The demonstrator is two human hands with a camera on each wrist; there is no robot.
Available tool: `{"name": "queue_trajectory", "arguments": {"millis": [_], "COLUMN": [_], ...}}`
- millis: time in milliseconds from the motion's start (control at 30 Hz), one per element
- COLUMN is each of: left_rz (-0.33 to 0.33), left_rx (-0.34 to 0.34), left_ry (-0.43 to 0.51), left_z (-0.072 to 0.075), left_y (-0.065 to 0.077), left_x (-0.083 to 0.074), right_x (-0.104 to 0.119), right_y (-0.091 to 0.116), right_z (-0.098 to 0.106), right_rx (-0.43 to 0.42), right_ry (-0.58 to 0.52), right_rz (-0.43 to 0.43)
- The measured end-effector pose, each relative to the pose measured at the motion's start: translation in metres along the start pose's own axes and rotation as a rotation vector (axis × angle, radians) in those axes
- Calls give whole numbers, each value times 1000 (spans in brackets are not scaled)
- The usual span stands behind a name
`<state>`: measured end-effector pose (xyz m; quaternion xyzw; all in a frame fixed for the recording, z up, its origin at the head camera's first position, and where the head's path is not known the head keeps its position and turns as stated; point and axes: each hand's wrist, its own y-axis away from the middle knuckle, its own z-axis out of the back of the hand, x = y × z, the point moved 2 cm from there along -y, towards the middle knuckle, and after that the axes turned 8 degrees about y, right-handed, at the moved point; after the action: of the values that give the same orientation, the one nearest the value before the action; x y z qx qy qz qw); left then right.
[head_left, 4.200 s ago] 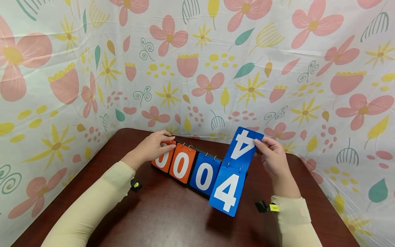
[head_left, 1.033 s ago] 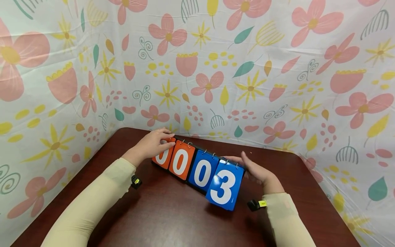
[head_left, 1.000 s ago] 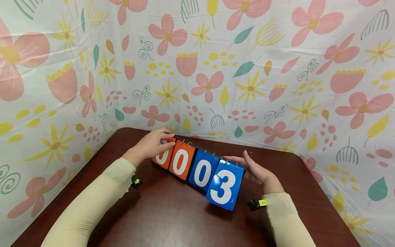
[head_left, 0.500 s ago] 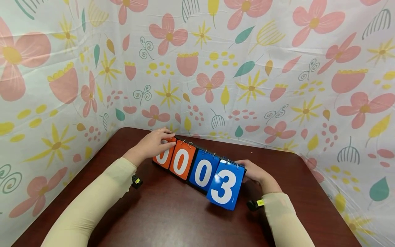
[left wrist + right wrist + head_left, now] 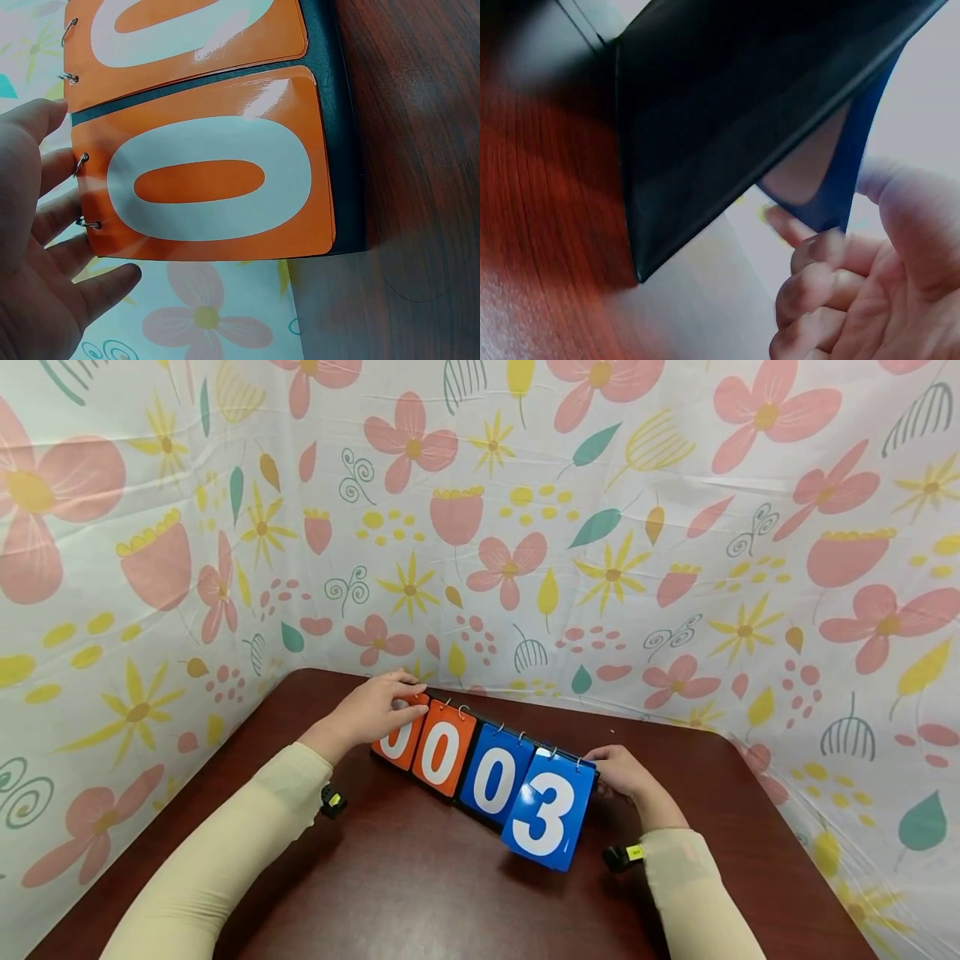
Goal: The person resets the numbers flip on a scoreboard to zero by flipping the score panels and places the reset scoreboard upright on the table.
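A tabletop flip scoreboard [image 5: 465, 814] with ring-bound cards leans on the table, showing two orange zeros, a blue 0 and a blue 3. My left hand [image 5: 367, 714] holds its left end at the top edge, thumb in front and the other fingers behind. The left wrist view shows the end orange zero card [image 5: 289, 225] beside that hand. My right hand [image 5: 622, 772] is at the upper right corner, behind the blue 3 card [image 5: 543, 852]. In the right wrist view, its curled fingers and thumb pinch a blue card [image 5: 855, 142] hanging behind the black cover [image 5: 705, 112].
The scoreboard stands on a dark reddish-brown table [image 5: 420, 893]. A floral-patterned cloth [image 5: 480, 527] hangs behind the table and along its sides. Small black wrist cameras with yellow labels sit at both cuffs.
Earlier my right hand held a raised blue 4 card; now the 3 shows in front. Over the last second, the right fingers have closed from a spread pose behind the right end. The left hand stays.
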<state>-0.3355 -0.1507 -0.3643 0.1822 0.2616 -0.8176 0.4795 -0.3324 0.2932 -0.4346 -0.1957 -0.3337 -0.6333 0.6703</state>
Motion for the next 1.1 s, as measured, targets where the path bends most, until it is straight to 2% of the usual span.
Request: {"name": "queue_trajectory", "arguments": {"millis": [100, 367, 467, 667, 867, 1100], "left_rz": [-3, 0, 1, -2, -4, 6], "left_rx": [3, 3, 4, 4, 1, 2], "left_ry": [5, 11, 13, 8, 3, -11], "left_z": [0, 1, 1, 0, 0, 1], "left_y": [0, 1, 1, 1, 1, 1], "left_x": [0, -2, -2, -1, -1, -2], "right_x": [-5, -9, -11, -11, -6, -1], "right_y": [-2, -3, -1, 0, -1, 0], "right_z": [1, 6, 8, 11, 10, 13], "right_rx": [-8, 20, 39, 67, 75, -16], "right_ry": [-36, -61, -106, -210, -189, -141], "right_rz": [-35, -21, -33, 35, 83, 63]}}
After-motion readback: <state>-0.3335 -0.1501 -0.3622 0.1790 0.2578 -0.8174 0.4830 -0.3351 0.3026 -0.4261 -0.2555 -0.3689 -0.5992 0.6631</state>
